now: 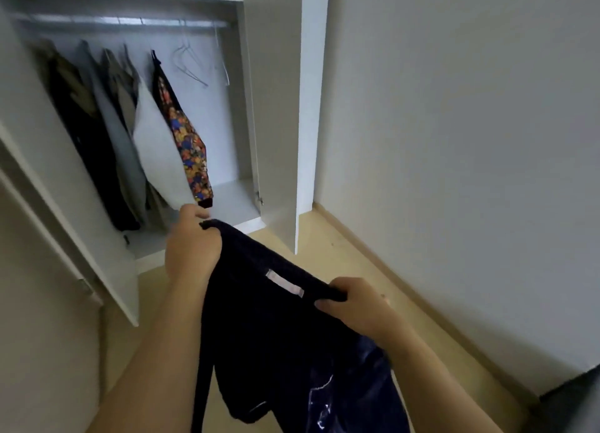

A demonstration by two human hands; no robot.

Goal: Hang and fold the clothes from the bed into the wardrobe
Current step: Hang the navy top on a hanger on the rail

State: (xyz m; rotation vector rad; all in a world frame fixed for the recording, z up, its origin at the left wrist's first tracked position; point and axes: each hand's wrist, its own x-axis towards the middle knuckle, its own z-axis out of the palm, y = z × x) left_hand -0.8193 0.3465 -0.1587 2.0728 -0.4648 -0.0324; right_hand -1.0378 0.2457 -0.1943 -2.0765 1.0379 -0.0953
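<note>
I hold a dark navy garment (279, 328) stretched between both hands in front of the open wardrobe (240, 107). My left hand (191, 247) grips one top corner of it, and my right hand (354, 306) grips the other end of the top edge. A pale label shows on the band between the hands. The cloth hangs down below, with a shiny blue part at the bottom right. Inside the wardrobe, several clothes (107, 133) hang on the rail (130, 21), among them a flowered garment (188, 140). Two bare wire hangers (194, 65) hang at the rail's right end.
The wardrobe's left door (65, 211) stands open toward me, and the right door (292, 114) stands open edge-on. A white wall (454, 140) runs along the right above a light wooden floor (357, 257). A dark object (574, 400) sits at the bottom right corner.
</note>
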